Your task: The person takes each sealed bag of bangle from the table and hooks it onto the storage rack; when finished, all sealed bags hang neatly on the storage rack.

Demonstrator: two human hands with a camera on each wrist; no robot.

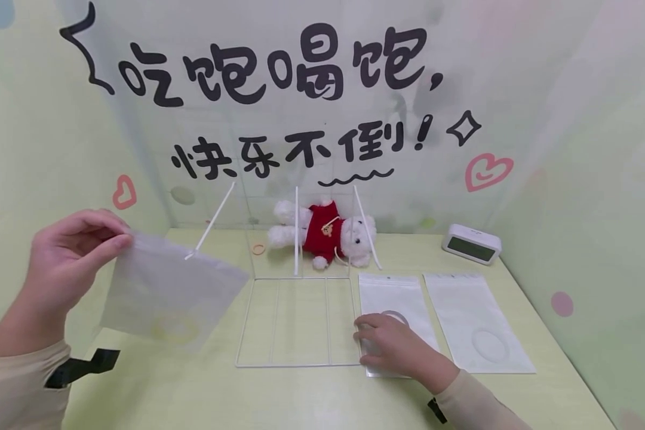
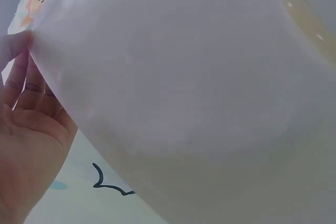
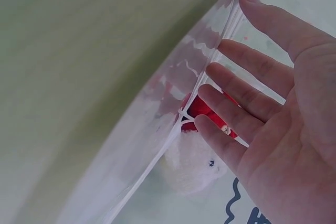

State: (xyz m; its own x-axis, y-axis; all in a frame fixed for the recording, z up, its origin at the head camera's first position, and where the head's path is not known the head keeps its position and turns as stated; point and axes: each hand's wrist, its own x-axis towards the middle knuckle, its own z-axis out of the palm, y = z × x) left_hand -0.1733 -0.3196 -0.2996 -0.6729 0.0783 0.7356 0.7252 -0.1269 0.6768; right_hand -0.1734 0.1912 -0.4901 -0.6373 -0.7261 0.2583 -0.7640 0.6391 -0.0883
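My left hand (image 1: 67, 263) pinches one corner of a translucent white plastic bag (image 1: 166, 275) between thumb and fingers, holding it up at the left, tilted. A pale yellow ring, like a bangle (image 2: 302, 14), shows through the bag. My right hand (image 1: 389, 343) is low over a second bag (image 1: 389, 291) on the table, covering part of a greyish ring (image 1: 400, 315) in it. In the right wrist view its fingers (image 3: 252, 59) are extended and spread, fingertips right at the bag's edge. White wire rack (image 1: 290, 366) bars run close left of this hand.
Upright rods (image 1: 297, 230) rise from the rack. Behind it lies a white plush bear (image 1: 322, 230) in a red sweater. A third bag (image 1: 464, 304) with a clear ring lies at the right, near a small white digital clock (image 1: 472, 243). An orange band (image 1: 258, 249) lies left of the bear.
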